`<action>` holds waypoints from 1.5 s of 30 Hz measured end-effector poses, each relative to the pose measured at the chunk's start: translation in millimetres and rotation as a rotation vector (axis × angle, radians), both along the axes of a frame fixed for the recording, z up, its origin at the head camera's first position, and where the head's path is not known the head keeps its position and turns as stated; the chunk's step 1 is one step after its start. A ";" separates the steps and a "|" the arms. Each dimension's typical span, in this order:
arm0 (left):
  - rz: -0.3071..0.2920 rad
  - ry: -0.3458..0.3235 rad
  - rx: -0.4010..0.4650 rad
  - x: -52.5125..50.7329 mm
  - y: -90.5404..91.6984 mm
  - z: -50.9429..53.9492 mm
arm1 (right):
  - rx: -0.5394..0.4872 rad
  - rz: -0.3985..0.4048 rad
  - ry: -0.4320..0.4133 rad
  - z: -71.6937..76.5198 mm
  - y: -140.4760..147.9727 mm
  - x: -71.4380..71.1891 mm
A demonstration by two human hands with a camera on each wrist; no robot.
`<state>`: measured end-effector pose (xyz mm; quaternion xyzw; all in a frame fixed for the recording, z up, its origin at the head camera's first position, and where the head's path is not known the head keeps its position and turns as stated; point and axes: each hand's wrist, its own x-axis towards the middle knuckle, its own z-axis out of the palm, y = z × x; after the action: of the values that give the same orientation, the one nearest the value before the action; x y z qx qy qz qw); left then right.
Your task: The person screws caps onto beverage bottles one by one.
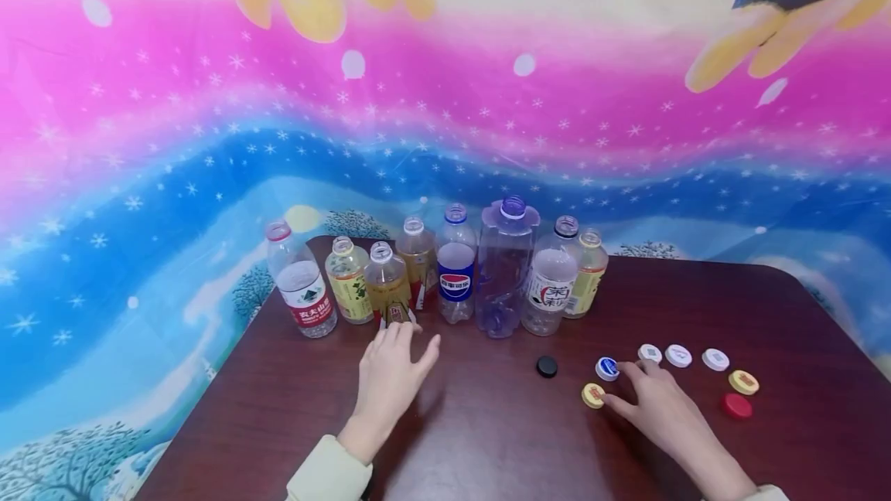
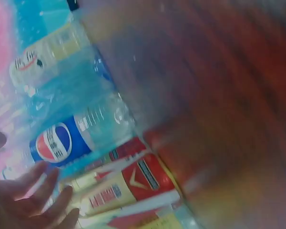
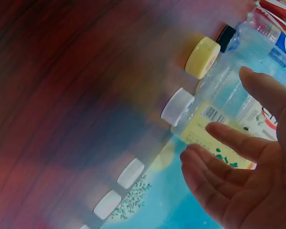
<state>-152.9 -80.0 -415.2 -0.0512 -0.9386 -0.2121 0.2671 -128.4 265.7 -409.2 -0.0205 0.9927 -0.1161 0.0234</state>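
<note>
My left hand [image 1: 391, 377] is held over the table in front of the short gold-labelled bottle [image 1: 388, 284], thumb apart from the fingers and nothing in its grasp. In the left wrist view its fingers [image 2: 47, 191] are spread near the Pepsi bottle [image 2: 62, 143]. My right hand [image 1: 657, 404] reaches over the bottle caps. Its index finger is close to the blue-topped cap [image 1: 608, 368], its thumb beside a yellow cap [image 1: 593, 395]. Seen from the right wrist, that hand [image 3: 243, 167] has a gap between thumb and fingers, with no cap between them.
Uncapped bottles stand along the back, among them a red-labelled water bottle [image 1: 306, 296], a large purple-tinted bottle [image 1: 503, 277] and a white-labelled bottle [image 1: 552, 288]. Around the right hand lie a black cap [image 1: 547, 366], several white caps [image 1: 678, 356], another yellow cap [image 1: 744, 383] and a red cap [image 1: 736, 407].
</note>
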 end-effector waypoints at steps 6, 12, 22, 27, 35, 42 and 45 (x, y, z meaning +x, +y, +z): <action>0.029 0.159 0.181 -12.1 -17.6 11.7 | -0.019 0.032 -0.032 -3.1 -6.0 -0.8; 0.103 0.199 0.341 -36.3 -40.1 22.8 | -0.048 0.054 -0.025 -10.4 -10.1 -1.3; 0.090 0.160 0.569 -74.9 -67.7 30.9 | -0.050 0.093 0.027 -21.1 -14.8 1.6; 0.106 0.026 0.528 -80.0 -71.9 29.7 | -0.030 0.106 0.053 -22.0 -17.0 1.6; 0.147 -0.064 0.438 -82.1 -72.9 27.8 | -0.019 0.105 0.079 -22.9 -19.3 1.2; 0.164 -0.104 0.410 -83.3 -73.6 26.4 | -0.010 0.097 0.072 -23.5 -20.2 -0.6; 0.164 -0.111 0.398 -83.4 -74.0 26.2 | -0.009 0.094 0.068 -23.3 -20.3 -1.7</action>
<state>-236.3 -154.1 -389.0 0.0907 -0.8925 -0.3732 0.2364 -130.1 245.4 -432.5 -0.0711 0.9904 -0.1184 -0.0052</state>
